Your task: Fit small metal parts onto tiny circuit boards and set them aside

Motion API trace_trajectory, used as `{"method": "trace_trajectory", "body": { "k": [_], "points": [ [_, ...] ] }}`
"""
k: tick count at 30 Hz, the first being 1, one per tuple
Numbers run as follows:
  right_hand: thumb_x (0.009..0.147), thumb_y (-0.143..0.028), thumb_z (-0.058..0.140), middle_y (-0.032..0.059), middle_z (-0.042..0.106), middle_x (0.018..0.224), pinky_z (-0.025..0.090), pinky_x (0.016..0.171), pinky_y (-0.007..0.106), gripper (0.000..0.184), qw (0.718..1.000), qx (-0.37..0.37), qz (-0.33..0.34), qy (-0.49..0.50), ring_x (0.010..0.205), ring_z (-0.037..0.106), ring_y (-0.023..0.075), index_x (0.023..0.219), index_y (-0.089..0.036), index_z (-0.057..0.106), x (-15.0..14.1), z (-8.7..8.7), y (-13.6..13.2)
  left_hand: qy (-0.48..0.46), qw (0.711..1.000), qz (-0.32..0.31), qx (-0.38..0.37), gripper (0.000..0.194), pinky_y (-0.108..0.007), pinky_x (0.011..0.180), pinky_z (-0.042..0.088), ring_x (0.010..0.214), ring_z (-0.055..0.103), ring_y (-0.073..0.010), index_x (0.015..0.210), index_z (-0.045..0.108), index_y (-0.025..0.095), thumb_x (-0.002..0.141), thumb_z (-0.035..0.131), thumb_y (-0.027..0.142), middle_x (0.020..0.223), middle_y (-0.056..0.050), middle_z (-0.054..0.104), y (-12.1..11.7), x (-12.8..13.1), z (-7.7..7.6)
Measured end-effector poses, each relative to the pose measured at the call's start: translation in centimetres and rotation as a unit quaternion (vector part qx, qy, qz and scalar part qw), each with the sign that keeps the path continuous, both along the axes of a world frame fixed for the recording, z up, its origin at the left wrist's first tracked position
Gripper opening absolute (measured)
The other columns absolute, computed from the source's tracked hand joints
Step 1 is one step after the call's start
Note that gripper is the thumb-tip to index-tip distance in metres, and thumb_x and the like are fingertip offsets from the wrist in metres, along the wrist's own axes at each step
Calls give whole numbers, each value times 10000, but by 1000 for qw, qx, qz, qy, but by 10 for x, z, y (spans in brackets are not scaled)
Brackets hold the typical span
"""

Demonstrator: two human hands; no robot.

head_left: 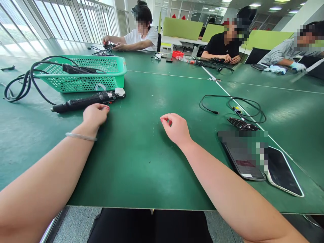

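Note:
On the green table, my left hand (pixel 95 114) rests with its fingers curled closed, and nothing shows in them. Just beyond it lies a black corded electric screwdriver (pixel 86 101), its right end by a small white piece (pixel 119 91); whether my fingers touch the tool I cannot tell. My right hand (pixel 176 128) is over the middle of the table, thumb and fingers bent together in a loose pinch, with no object visible in it. Behind the screwdriver stands a green plastic basket (pixel 91 84) with a black object (pixel 78 69) and cable inside.
Coiled black cable (pixel 27 84) hangs over the basket's left side. At right lie a thin cable (pixel 243 98), a dark shiny object (pixel 242 125), a dark tablet-like device (pixel 240 157) and a phone (pixel 282 168). Several people sit across the table; one wears white gloves (pixel 297 66).

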State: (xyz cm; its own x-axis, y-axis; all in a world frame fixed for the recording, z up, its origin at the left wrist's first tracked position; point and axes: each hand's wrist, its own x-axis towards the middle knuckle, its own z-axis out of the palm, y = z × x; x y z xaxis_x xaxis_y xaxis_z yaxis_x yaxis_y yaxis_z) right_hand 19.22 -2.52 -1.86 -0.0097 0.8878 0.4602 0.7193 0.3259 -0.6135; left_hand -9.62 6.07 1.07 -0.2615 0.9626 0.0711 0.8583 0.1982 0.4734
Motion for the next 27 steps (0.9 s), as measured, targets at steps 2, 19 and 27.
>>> {"method": "trace_trajectory", "body": {
  "k": [2, 19, 27],
  "points": [
    [846, -232, 470, 10, 662, 813, 436, 673, 291, 193, 1000, -3, -3, -1, 661, 539, 138, 826, -225, 662, 0, 0, 0, -27, 999, -34, 11, 436, -341, 727, 369, 861, 602, -241, 1055, 661, 146, 785, 513, 454, 697, -43, 667, -1, 14, -10],
    [860, -236, 460, 24, 677, 863, 433, 659, 289, 234, 997, -74, -6, -24, 706, 564, 141, 870, -225, 693, 9, -3, 3, -530, 806, -259, -45, 282, -289, 858, 411, 839, 544, -113, 1034, 658, 174, 783, 639, 302, 1002, -52, 639, -36, 94, -23],
    [753, -274, 644, 3, 632, 825, 427, 614, 282, 172, 980, -164, 38, -109, 675, 542, 132, 910, -270, 713, 17, 3, -4, -573, 764, -263, -134, 150, -332, 885, 459, 833, 613, -122, 952, 646, 145, 812, 600, 171, 1015, -73, 641, -49, 99, -15]
  ]
}}
